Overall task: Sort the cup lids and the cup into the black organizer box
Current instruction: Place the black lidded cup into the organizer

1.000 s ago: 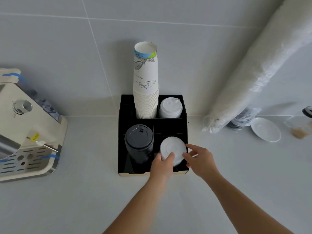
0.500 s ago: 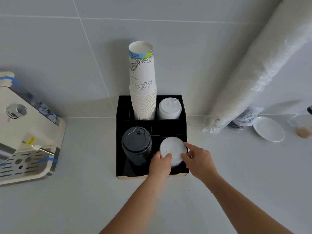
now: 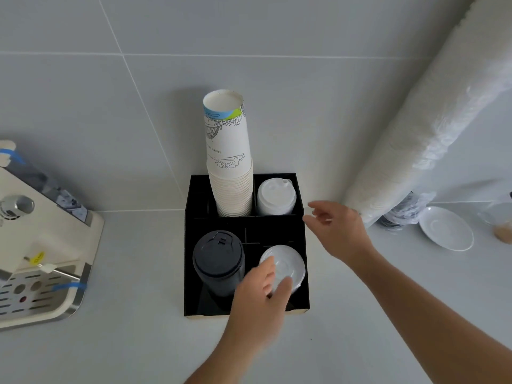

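The black organizer box (image 3: 194, 273) stands against the tiled wall. Its back holds a tall stack of paper cups (image 3: 230, 173) and a stack of white sip lids (image 3: 275, 196). The front left compartment holds black lids (image 3: 218, 254); the front right holds flat translucent white lids (image 3: 286, 263). My left hand (image 3: 261, 292) rests on the near edge of those flat lids, fingers curled over the stack. My right hand (image 3: 336, 231) hovers open and empty beside the box's right wall.
A cream coffee machine (image 3: 36, 245) with a drip tray stands at the left. A long plastic-wrapped sleeve of cups (image 3: 421, 126) leans against the wall at the right, with a white saucer (image 3: 446, 228) near its foot.
My right hand has let go of the flat white lids and lifted up and to the right, off the box. My left hand stays at the lids.
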Tool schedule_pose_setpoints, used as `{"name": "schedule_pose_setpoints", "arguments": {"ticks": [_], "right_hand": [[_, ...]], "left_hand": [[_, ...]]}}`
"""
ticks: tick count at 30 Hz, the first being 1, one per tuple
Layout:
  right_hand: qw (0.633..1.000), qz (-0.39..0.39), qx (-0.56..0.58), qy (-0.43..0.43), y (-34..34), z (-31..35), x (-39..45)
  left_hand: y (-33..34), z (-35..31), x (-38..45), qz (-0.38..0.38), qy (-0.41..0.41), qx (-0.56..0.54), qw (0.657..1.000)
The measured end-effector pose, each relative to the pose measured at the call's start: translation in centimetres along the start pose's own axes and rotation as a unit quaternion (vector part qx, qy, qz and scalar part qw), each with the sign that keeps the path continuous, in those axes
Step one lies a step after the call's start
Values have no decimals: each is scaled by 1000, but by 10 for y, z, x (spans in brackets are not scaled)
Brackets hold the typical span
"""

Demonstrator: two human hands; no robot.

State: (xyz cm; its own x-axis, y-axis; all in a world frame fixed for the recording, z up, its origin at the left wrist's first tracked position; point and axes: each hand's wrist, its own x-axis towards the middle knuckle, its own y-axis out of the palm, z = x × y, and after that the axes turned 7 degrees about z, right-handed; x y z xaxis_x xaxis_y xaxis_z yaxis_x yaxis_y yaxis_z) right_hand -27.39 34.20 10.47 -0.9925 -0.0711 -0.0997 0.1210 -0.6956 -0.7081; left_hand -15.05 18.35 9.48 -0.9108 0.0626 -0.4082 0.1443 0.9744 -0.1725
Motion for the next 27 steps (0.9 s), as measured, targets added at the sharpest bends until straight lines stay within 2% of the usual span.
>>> {"name": "schedule_pose_setpoints", "arguments": {"ticks": [2,5,10,13,22,27], "right_hand": [[999,28,-31,-19,1,6,16],[992,84,-84,-32,3,13,36],[977,166,-121,-57,4,22,65],[966,199,-151,-70,5,22,77],[963,180,-188,-66,10,19,90],[965,181,-180,-58,13,16,86]], "left_hand": [[-2,-20,19,-5,19,36,999],[-4,-46,53,-25,-5,57,998],[-5,-66,89,-48,-88,-4,995],[-7,-72,97,-72,-94,-34,992],[-10,-78,124,-110,-92,-54,988],[-9,-77,126,-109,-105,-121,981]]}}
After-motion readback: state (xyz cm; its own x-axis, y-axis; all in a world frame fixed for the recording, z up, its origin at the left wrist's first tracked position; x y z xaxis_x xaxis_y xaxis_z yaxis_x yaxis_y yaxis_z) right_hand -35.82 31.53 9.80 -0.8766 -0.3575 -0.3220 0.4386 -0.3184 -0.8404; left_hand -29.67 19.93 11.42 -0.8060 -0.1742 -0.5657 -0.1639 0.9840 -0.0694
